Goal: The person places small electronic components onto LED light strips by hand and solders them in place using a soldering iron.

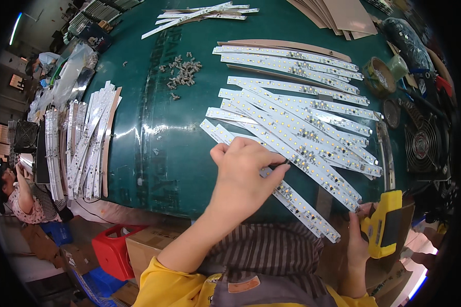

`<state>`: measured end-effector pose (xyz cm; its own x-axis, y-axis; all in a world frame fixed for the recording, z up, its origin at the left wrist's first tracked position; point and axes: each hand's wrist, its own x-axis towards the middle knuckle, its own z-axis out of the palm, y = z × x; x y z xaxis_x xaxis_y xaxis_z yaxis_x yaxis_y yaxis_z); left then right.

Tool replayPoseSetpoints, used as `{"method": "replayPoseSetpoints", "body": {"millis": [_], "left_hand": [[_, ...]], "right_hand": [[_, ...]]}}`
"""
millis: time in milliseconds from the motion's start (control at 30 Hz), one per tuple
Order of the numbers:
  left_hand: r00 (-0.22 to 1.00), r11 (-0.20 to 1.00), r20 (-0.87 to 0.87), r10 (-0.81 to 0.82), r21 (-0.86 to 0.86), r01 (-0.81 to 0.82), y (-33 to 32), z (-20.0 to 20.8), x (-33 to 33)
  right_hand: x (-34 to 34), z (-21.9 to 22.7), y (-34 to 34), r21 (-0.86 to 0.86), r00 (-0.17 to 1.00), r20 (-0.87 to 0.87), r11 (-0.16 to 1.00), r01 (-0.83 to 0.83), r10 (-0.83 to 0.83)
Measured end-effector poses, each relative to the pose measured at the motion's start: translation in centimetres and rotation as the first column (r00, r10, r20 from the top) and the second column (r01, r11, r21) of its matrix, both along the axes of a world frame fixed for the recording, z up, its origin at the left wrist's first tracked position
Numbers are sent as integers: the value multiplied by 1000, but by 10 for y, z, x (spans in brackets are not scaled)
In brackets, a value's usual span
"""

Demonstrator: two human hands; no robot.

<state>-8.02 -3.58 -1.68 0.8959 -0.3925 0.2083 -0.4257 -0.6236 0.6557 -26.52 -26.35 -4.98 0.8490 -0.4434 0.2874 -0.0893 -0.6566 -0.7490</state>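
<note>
left hand (241, 176) – thumb and forefinger nearly meeting, cannot tell on what – is over strips (317, 171) on the table (184, 148); right hand (358, 248) pinches one strip's end beside a yellow tool (385, 220). tub (370, 83) contents are indistinct.

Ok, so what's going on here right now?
White LED strips lie overlapping on a green table. The person's left hand pinches over them, though what it holds is unclear. The right hand is at the near end of one strip, beside a yellow tool; its grip is partly hidden. Small metal parts lie in a loose pile farther back.
</note>
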Motion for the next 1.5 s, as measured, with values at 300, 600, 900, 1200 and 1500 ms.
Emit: {"method": "replayPoseSetpoints", "body": {"millis": [300,600,900,1200,1500], "left_hand": [[908,932,245,341,39,-361,61,7,105],[844,853,299,446,144,-502,68,-20,135],[949,947,99,298,-158,-281,39,7,97],[976,950,-210,-53,-312,-15,-17,8,12],[989,978,-129,65,-188,-89,-34,-4,-5]], "right_hand": [[-17,14,12,48,991,-97,995,-91,95],[-20,20,23,299,984,-173,954,3,51],[-15,24,18,-34,975,-197,993,-110,102],[-19,35,24,340,967,-209,938,-69,147],[22,23,8,-71,994,37,992,106,-103]]}}
